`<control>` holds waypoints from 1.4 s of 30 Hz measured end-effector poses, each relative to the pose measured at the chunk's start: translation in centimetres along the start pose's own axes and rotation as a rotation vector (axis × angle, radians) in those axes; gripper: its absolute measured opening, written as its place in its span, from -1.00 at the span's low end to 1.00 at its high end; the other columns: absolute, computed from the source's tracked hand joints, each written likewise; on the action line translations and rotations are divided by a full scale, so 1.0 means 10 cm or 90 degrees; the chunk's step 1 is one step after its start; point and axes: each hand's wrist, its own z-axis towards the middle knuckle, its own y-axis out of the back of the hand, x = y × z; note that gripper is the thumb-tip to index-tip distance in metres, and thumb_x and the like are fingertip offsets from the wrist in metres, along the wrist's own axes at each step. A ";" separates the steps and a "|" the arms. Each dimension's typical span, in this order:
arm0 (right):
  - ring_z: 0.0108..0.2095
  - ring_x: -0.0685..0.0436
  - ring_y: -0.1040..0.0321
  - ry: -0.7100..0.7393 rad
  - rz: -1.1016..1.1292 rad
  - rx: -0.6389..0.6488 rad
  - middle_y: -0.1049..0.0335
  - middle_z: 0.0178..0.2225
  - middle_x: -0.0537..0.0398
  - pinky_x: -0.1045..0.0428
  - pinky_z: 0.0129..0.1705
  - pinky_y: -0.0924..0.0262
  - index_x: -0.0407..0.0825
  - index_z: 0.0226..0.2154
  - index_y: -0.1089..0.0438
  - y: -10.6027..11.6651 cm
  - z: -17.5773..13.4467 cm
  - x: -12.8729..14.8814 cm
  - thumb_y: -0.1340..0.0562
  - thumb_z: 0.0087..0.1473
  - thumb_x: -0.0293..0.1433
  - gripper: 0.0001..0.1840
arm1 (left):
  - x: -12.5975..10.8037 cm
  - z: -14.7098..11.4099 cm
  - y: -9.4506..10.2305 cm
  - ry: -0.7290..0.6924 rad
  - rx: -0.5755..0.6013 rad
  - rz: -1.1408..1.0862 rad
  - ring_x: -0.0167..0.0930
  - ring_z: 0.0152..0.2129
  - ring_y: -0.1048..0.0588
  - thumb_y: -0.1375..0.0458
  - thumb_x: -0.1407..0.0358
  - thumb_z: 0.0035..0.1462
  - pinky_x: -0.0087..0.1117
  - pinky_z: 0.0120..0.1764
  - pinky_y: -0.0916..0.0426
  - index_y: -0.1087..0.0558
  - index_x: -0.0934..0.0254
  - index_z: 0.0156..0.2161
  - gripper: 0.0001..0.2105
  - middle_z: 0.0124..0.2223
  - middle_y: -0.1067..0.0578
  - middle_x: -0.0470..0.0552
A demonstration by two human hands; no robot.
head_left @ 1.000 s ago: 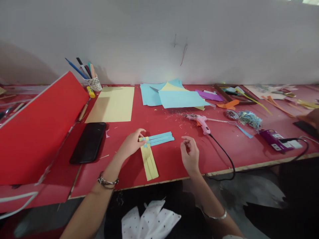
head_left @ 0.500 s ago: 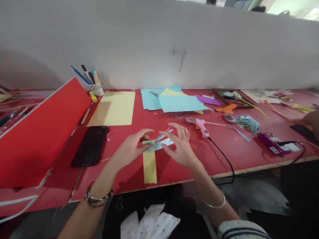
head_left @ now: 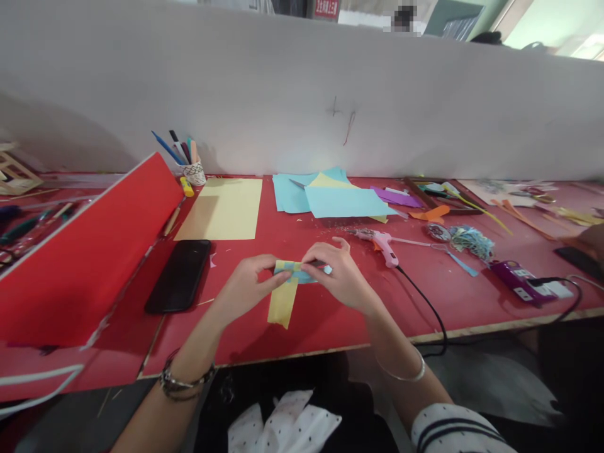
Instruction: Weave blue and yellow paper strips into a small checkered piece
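Note:
Between my hands is a small weave of blue and yellow paper strips (head_left: pixel 282 304), its yellow strips hanging down over the red table. My left hand (head_left: pixel 248 284) pinches the left end of the weave between thumb and fingers. At the right end, my right hand (head_left: pixel 334 272) has its thumb and index finger closed on the blue strips (head_left: pixel 309 277). The blue strips mostly disappear behind the right fingers. A pink glue gun (head_left: pixel 384 245) lies right of my right hand, and a black phone (head_left: pixel 179 277) lies left of my left hand.
Blue paper sheets (head_left: pixel 349 202) and a yellow sheet (head_left: pixel 226 207) lie toward the white partition (head_left: pixel 264 94). A pen cup (head_left: pixel 194 173) stands at back left near a red board (head_left: pixel 94 258). A purple power strip (head_left: pixel 521 282) sits right; another person's hand (head_left: pixel 592 242) shows at the edge.
My right hand has moved left and closed on the blue strips, which were loose and spread before. The weave is lifted and tilted slightly. The camera view has shifted a little.

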 end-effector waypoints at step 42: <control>-0.38 0.01 -0.25 0.024 -0.129 -0.098 -0.36 -0.43 0.20 -0.06 -0.10 0.17 0.01 -0.45 -0.37 0.14 0.01 -0.11 -0.13 0.03 -0.45 -0.88 | 0.29 0.23 -0.13 -0.091 0.058 -0.077 -0.40 -0.46 -0.47 -0.01 0.24 0.07 -0.42 -0.41 -0.34 -0.48 0.28 -0.39 -0.77 -0.36 -0.53 -0.01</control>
